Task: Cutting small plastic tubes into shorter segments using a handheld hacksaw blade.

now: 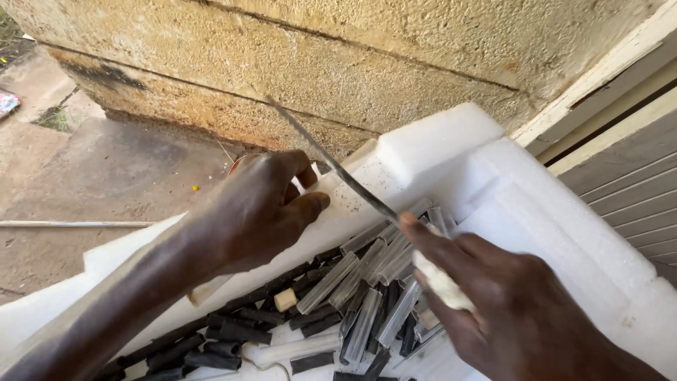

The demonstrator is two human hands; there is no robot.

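Note:
My right hand grips the pale wrapped handle of a thin saw blade, forefinger laid along it. The blade slants up to the left and crosses the raised rim of a white foam block. My left hand rests on that rim, thumb pressed against the foam just left of the blade. Below both hands, the hollow of the foam block holds several short clear plastic tubes and several black tube pieces.
A rough tan concrete wall rises behind the foam. A pale door frame and slatted panel stand at the right. Bare concrete ground with a thin rod lies at the left.

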